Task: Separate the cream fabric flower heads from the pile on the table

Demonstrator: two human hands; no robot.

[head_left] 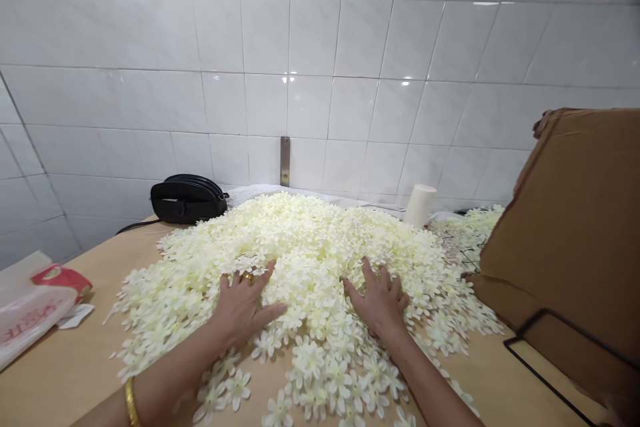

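A wide heap of pale cream artificial flowers (310, 240) covers the middle of the table, with loose blossoms spilling toward the front. My left hand (243, 307), fingers spread and a ring on one of them, rests in the left part of the heap; some fingertips are partly covered by petals. Opposite it, my right hand (377, 297) lies with its fingers apart among the flowers on the right. Flowers are piled between the two hands, and neither hand is closed on any. A gold bangle (131, 401) circles my left forearm.
At the back left stands a black bag (189, 200). A white and red plastic packet (45, 307) lies at the left edge. A white cone (420, 205) stands behind the heap. On the right, a torn cardboard sheet (570, 233) rises beside a black wire frame (545, 357). Tiled wall (310, 33) closes the back.
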